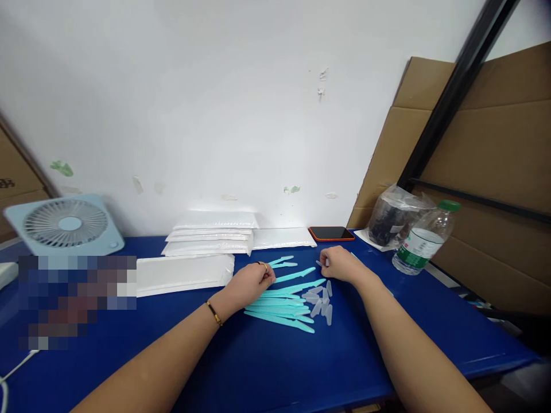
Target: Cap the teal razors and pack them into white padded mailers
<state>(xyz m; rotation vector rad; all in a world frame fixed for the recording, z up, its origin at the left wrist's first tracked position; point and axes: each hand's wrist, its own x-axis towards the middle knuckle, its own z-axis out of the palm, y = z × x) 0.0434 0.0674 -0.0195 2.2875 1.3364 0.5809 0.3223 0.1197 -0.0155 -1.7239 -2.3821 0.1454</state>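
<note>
Turquoise eyebrow razors (279, 321) lie fanned out on the blue table. My left hand (248, 285), with a ring and a bracelet, is closed over their handle ends. Its thumb and fingers pinch one eyebrow razor (297, 275) that points to the right. Beside the blades lies a small heap of translucent plastic caps (321, 301). My right hand (338, 264) is closed just above and behind this heap. A small translucent cap (318, 263) sticks out from its fingertips on the left. The fingers partly hide that cap.
White padded packets (210, 235) are stacked at the wall, with another packet (181, 273) in front. A phone (331, 233), a water bottle (424, 241) and a bagged dark object (387, 218) stand or lie right. A light-blue fan (69, 223) is at left. Cardboard (495, 132) borders the right.
</note>
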